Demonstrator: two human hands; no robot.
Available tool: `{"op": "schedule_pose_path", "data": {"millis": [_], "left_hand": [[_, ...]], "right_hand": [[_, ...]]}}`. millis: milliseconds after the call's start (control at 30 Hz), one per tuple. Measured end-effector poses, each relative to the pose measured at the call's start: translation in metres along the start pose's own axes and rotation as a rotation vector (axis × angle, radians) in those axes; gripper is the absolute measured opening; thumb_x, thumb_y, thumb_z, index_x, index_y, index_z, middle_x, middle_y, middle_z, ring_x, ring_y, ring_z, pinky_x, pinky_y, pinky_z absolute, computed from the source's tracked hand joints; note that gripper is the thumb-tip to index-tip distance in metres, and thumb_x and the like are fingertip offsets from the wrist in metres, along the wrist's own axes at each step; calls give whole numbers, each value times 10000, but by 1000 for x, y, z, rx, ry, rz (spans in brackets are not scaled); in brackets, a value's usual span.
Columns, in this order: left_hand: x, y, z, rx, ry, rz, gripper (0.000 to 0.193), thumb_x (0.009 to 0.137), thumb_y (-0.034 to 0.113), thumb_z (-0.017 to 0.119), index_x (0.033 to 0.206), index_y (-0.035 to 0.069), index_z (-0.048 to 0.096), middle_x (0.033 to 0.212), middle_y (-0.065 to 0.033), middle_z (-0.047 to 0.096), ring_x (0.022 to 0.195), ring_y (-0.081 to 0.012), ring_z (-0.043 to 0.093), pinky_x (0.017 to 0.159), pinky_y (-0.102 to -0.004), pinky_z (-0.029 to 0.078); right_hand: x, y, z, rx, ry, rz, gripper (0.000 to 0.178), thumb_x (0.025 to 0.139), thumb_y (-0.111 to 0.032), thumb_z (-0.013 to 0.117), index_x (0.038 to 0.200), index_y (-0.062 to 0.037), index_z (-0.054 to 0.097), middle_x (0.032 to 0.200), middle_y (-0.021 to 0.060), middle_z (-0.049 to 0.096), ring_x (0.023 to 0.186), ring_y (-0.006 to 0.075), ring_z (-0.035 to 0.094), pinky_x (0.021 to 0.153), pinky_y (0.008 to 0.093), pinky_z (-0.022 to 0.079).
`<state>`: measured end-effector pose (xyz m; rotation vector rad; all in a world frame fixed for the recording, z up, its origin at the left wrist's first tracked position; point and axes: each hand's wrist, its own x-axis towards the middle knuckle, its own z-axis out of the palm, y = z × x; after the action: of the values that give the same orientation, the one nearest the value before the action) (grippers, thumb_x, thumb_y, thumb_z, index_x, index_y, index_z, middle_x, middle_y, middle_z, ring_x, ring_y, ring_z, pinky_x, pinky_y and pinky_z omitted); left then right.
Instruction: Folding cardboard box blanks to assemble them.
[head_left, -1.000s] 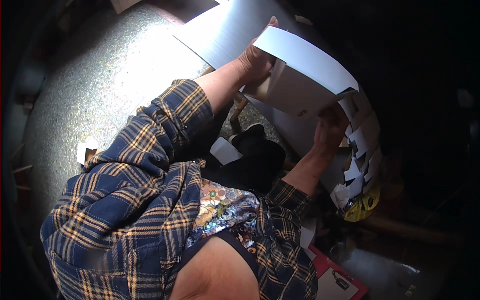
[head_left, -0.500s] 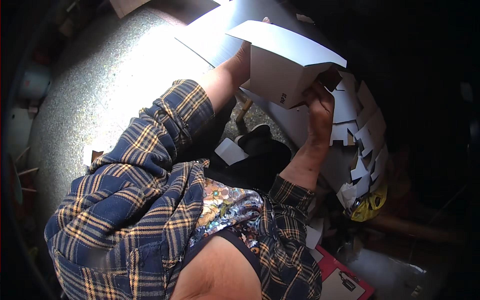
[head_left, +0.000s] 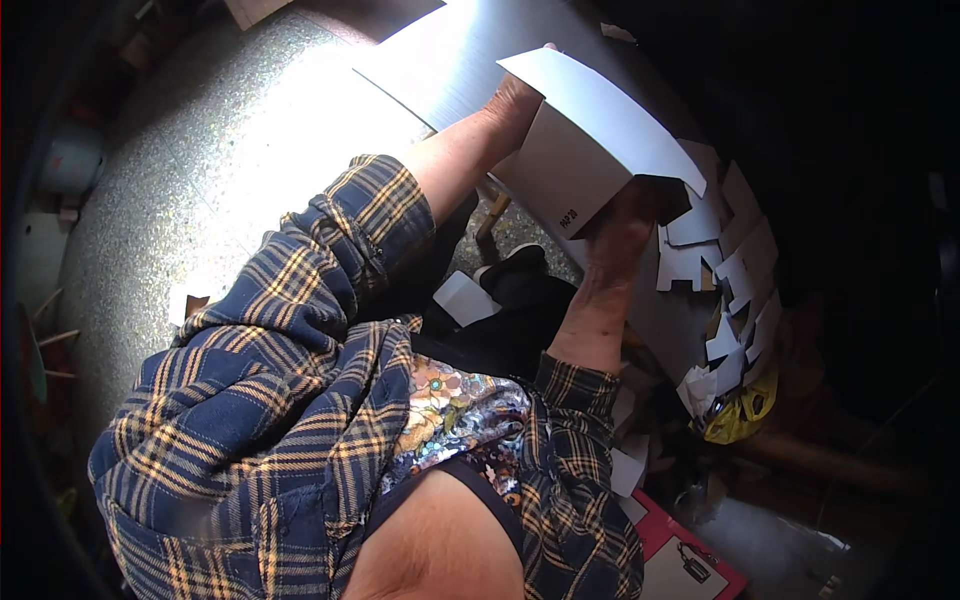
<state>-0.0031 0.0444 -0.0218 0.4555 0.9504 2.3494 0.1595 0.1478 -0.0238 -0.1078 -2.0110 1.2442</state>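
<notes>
A white cardboard box (head_left: pixel 580 160) is held up over the table, tilted, with its smooth white top flap (head_left: pixel 610 105) facing up and an open end toward the right. Around its far left side is my left hand (head_left: pixel 514 108), closed on the box; a fingertip shows past the top edge, the rest is hidden behind the card. My right hand (head_left: pixel 622 230) is at the open lower right end, its fingers reaching into the shaded opening beside a small end flap (head_left: pixel 675 198). Those fingers are dark and partly blurred, so their grip is hidden.
Under the box lies a grey table (head_left: pixel 420 70). Stacked flat white cardboard blanks (head_left: pixel 690 270) run along its right side, with a yellow plastic bag (head_left: pixel 742 412) by them. A white card piece (head_left: pixel 466 299) rests near my legs; a pink-edged package (head_left: pixel 690 560) sits lower right.
The box has shifted slightly right and tilted. My right hand has gone from gripping the lower edge of its open end to reaching into the opening; my left hand has followed the box.
</notes>
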Motion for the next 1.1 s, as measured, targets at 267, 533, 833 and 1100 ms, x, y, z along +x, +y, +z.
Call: {"op": "schedule_pose_path", "data": {"millis": [267,533,833,1100], "left_hand": [[6,1,2,400,173,178,437,959,371,425,978,-17,626,900,-119,651,823,-181,578,768,-327,462],[-2,2,17,1045,212,599,291,911,257,584,1056,6,595,909,-88,623,830,-187,603,812,-322,480],[-34,9,52,1104,-311,315,323,862,255,653,1116,75,568,998,-105,573,937,-216,588,794,-348,512],[-31,2,53,1115,-198,834,600,857,378,621,1355,106,426,1335,-187,448,1217,-369,445,1021,-427,379]], "right_hand": [[16,1,-11,860,222,331,298,913,-238,556,1122,-28,584,1009,86,623,891,194,625,788,318,510],[17,4,-44,677,523,328,296,894,-199,501,1090,0,599,1010,113,633,917,229,637,798,346,521],[16,-2,-37,-121,746,316,325,903,-218,504,1004,66,627,1020,188,656,895,285,642,762,352,508],[42,-60,-2,-777,35,-346,86,799,-140,613,816,-72,662,723,142,618,724,348,616,630,416,491]]}}
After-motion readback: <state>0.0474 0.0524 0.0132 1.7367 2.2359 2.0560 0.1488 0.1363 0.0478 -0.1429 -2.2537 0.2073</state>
